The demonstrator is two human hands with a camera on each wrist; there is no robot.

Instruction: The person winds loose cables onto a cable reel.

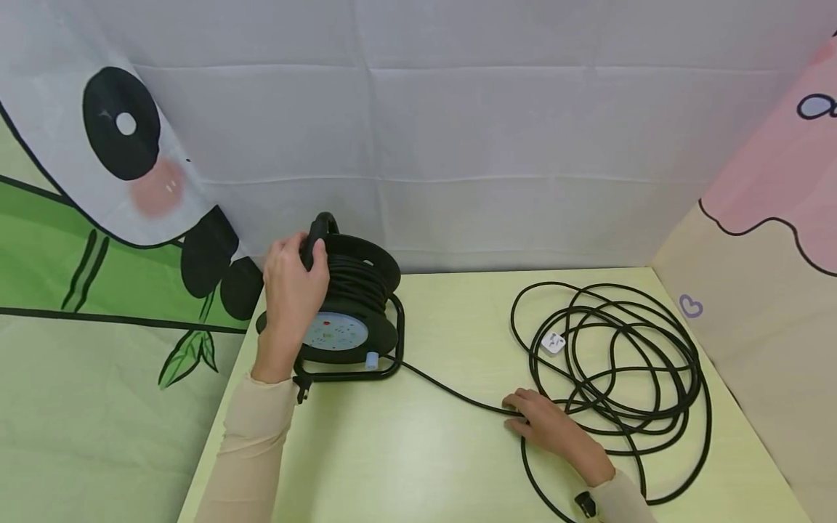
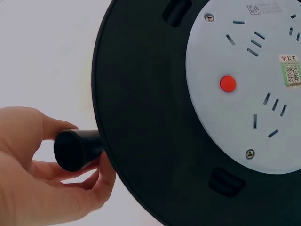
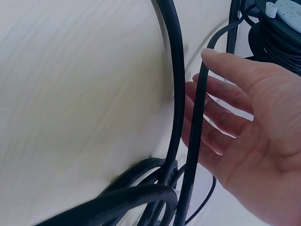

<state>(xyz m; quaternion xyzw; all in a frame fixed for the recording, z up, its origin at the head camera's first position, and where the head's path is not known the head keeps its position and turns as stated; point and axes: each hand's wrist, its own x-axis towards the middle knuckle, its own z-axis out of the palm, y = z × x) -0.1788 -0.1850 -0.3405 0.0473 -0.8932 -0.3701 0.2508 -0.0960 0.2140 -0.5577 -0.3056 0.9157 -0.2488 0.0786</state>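
A black cable reel [image 1: 356, 280] with a pale blue socket face [image 1: 336, 332] stands at the table's left, several turns of cable wound on its drum. My left hand [image 1: 290, 287] grips the black handle [image 2: 77, 148] beside the drum's rim, thumb on one side and curled fingers on the other. From the reel's foot, black cable [image 1: 451, 392] runs across the table to my right hand [image 1: 546, 425]. There the cable [image 3: 200, 101] passes between thumb and bent fingers, the thumb tip against it.
Loose cable loops [image 1: 692, 363] lie in a wide, tangled coil on the right of the pale table [image 1: 392, 450]. A white plug [image 1: 553, 342] sits within the coil's left part. Printed cloth hangs at the back [image 1: 458, 145] and along both sides.
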